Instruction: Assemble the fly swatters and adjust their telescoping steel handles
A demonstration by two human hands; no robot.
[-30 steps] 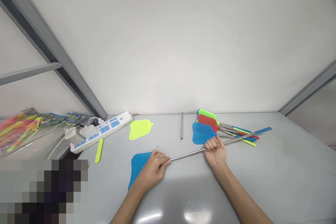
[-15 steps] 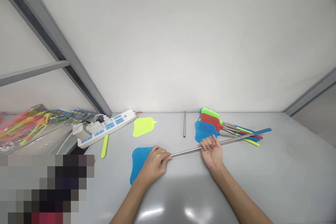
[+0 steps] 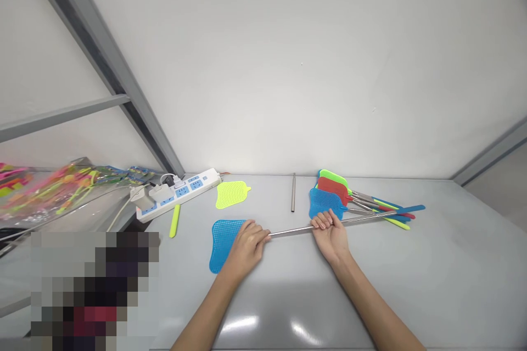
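Observation:
A blue fly swatter [image 3: 224, 242] with an extended metal rod lies across my two hands, its mesh head to the left and its blue handle end to the right. My left hand [image 3: 249, 247] is closed around the neck, where the head meets the rod. Farther along, my right hand [image 3: 330, 233] wraps its fingers over the rod, palm turned up. Behind the right hand lies a pile of fly swatters with blue, red [image 3: 332, 191] and green heads. A loose metal rod [image 3: 293, 193] and a yellow swatter head [image 3: 233, 195] rest farther back.
At the left, a white power strip [image 3: 177, 196] holds several plugs, with cables running off. A yellow handle [image 3: 175, 221] lies before it. Plastic bags of colourful items [image 3: 69, 184] lie at the far left. A wall [image 3: 284, 77] rises behind the grey table [image 3: 284, 290].
The camera view has shifted slightly, so things on the left appear farther right. Both hands keep their grip on the swatter; its rod looks about the same length.

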